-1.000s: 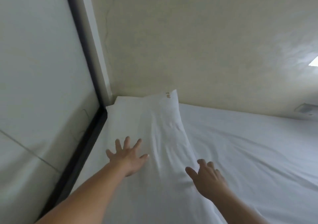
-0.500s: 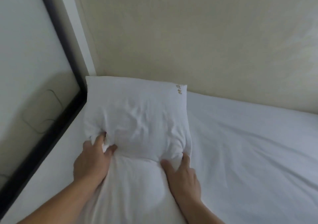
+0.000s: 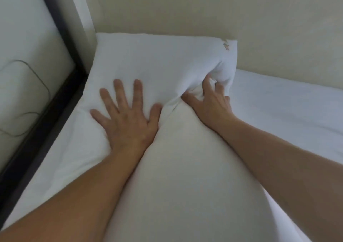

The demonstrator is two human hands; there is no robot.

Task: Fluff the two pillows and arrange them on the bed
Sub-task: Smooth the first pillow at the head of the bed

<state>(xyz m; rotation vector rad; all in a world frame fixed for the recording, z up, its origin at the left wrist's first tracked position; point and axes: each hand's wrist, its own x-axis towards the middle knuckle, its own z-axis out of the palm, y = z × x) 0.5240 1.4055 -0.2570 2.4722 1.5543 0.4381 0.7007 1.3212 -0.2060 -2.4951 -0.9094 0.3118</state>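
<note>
A white pillow [image 3: 163, 56] lies at the head of the bed [image 3: 289, 108], pushed into the corner against the wall, with a small gold mark at its far right corner. My left hand [image 3: 126, 117] rests flat on its left half with the fingers spread. My right hand [image 3: 209, 100] bunches the pillow's fabric near its right edge, fingers dug in. A rounded white bulge [image 3: 185, 167] fills the space between my forearms; I cannot tell whether it is a second pillow or the near part of the same one.
A beige wall [image 3: 185, 5] runs behind the bed. On the left stands a pale panel with a black frame [image 3: 46, 115] along the mattress edge and a thin cable [image 3: 37, 78] on it. White sheet stretches off to the right.
My hands moved further up the pillow. The left hand let go of the fabric and flattened out; the right hand shifted to the pillow's right edge and bunched it. The view moved closer.
</note>
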